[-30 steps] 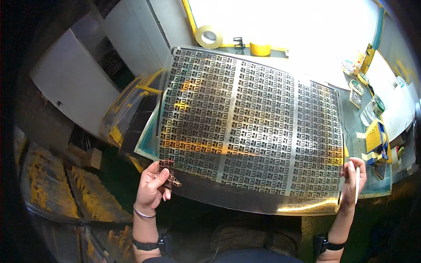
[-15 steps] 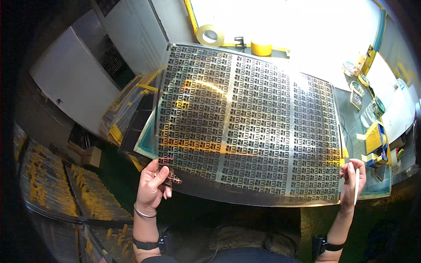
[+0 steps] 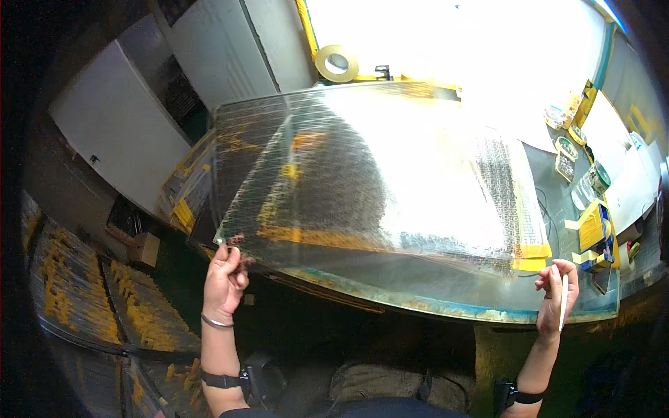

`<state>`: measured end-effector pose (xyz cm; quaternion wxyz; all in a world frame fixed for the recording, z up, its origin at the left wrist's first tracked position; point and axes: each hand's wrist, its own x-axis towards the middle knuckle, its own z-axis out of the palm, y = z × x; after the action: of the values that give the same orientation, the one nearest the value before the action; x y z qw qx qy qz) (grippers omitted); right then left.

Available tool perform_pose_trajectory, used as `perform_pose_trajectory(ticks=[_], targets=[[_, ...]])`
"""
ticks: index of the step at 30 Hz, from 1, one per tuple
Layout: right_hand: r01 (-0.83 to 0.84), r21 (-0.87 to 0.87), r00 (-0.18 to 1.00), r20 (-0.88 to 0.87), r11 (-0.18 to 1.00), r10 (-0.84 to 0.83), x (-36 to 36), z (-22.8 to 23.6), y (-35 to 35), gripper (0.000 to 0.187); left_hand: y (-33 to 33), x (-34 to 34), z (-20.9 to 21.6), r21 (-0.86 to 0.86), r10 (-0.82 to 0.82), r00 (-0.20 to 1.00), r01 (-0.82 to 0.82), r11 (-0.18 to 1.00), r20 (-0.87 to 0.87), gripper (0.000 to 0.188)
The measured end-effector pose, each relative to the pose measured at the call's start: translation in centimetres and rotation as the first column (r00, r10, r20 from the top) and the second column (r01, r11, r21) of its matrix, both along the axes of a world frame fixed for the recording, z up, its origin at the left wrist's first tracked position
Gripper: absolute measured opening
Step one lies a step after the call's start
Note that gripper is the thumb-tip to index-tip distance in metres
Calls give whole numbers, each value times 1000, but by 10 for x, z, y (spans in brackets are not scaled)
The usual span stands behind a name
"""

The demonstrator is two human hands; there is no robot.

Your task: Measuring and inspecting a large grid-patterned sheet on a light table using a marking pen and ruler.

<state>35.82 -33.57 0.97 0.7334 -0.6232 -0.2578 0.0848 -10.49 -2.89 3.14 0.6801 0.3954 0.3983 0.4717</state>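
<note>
A large see-through patterned sheet (image 3: 338, 188), with rows of small dark shapes, lies slanted over a glass-topped light table (image 3: 418, 304). It is blurred by motion and washed out by glare on its right half. My left hand (image 3: 224, 282) pinches its near left corner between thumb and fingers; a small reddish patterned piece shows at the fingertips. Beyond the table's near right edge, my right hand (image 3: 556, 289) is closed around a thin white stick (image 3: 563, 303). That hand is apart from the sheet. A yellow tape strip (image 3: 533, 258) sits by the sheet's near right corner.
A tape roll (image 3: 336, 63) and a black clip (image 3: 382, 72) stand at the back. On the right are a yellow-and-blue tape dispenser (image 3: 594, 233), a clear jar (image 3: 592, 184) and small trays (image 3: 566, 157). Racks with yellow tabs (image 3: 77, 285) fill the lower left, near a cardboard box (image 3: 144, 249).
The patterned sheet has shifted left, uncovering the table's near edge. My right hand has come off its near right corner, keeping the white stick. My left hand moved slightly left with the sheet.
</note>
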Motion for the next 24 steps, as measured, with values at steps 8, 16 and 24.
perform_pose_trajectory(ticks=[8,16,24], targets=[[5,-23,1000,8,1000,-5,1,-4,2,12,107,-109,-50,-43,396,900,-395,918,181,8],[21,-34,1000,21,999,-20,3,-5,1,12,157,-129,-108,-42,580,814,-581,813,-27,19],[3,-50,1000,15,999,-2,3,-8,12,14,222,-227,-327,342,588,669,-478,809,-455,9]])
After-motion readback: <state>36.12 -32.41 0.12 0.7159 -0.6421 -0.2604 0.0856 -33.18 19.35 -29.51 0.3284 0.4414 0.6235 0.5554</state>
